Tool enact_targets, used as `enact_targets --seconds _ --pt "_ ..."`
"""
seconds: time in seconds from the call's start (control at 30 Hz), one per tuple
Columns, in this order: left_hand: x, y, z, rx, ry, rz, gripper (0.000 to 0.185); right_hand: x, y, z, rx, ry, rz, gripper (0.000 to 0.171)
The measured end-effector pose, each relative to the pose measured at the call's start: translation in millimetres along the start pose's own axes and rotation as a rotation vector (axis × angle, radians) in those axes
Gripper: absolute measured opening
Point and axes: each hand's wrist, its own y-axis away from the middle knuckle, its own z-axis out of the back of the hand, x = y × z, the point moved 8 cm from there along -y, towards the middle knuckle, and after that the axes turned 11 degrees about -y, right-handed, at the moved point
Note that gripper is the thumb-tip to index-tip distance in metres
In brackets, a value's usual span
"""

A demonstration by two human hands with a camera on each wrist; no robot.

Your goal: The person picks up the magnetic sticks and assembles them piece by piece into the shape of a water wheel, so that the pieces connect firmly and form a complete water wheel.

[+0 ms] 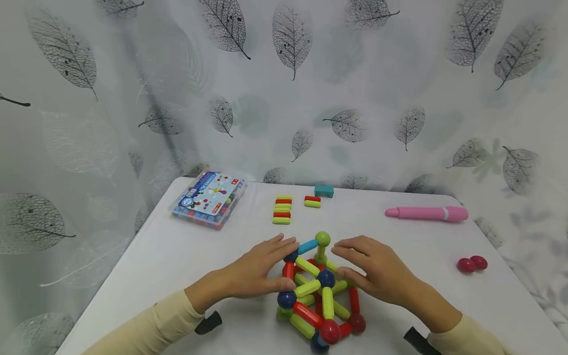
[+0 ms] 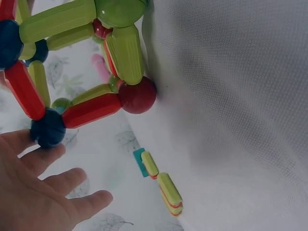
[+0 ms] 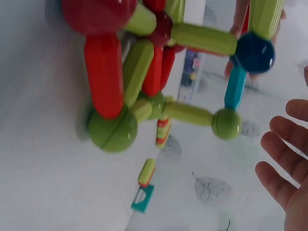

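A frame of magnetic rods and balls (image 1: 327,301) stands on the white table between my two hands. Its rods are red, yellow-green and light blue, joined by navy, red and green balls. My left hand (image 1: 262,268) lies along its left side with fingers extended. In the left wrist view, fingertips touch a navy corner ball (image 2: 48,129). My right hand (image 1: 377,268) hovers at the right side, fingers spread and slightly bent, holding nothing. The right wrist view shows a gap between that hand (image 3: 293,168) and the green ball (image 3: 226,124) beside the light blue rod.
Behind the frame lie a row of loose rods (image 1: 282,209), a short pair of rods (image 1: 312,201) and a teal block (image 1: 324,191). A clear case of pieces (image 1: 210,197) sits back left. To the right are a pink pen-shaped object (image 1: 426,213) and two red balls (image 1: 467,265).
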Motion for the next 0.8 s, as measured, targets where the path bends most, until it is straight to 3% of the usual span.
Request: enact_targets --seconds 0.17,0.27,0.43,0.6,0.7,0.8 --pt "1.9 2.6 2.6 0.002 0.006 0.014 0.082 21 2 -9 0.061 -0.032 0.071 0.043" --pt "3.6 4.5 4.6 0.001 0.007 0.025 0.083 10 -5 -11 0.056 -0.007 0.033 0.041" --pt "5.1 6.1 4.1 0.001 0.008 0.033 0.082 -61 -37 -23 0.047 0.178 -0.068 0.045" --pt "3.7 4.1 0.1 -0.003 0.005 0.023 0.082 -134 -70 -65 0.234 0.406 -0.162 0.059" --pt "2.1 2.5 -2.5 -0.004 -0.008 0.010 0.082 -162 -79 -91 0.367 0.415 -0.262 0.063" --pt "0.0 2.2 -3.0 -0.004 -0.010 -0.004 0.082 -176 -83 -109 0.443 0.393 -0.327 0.061"
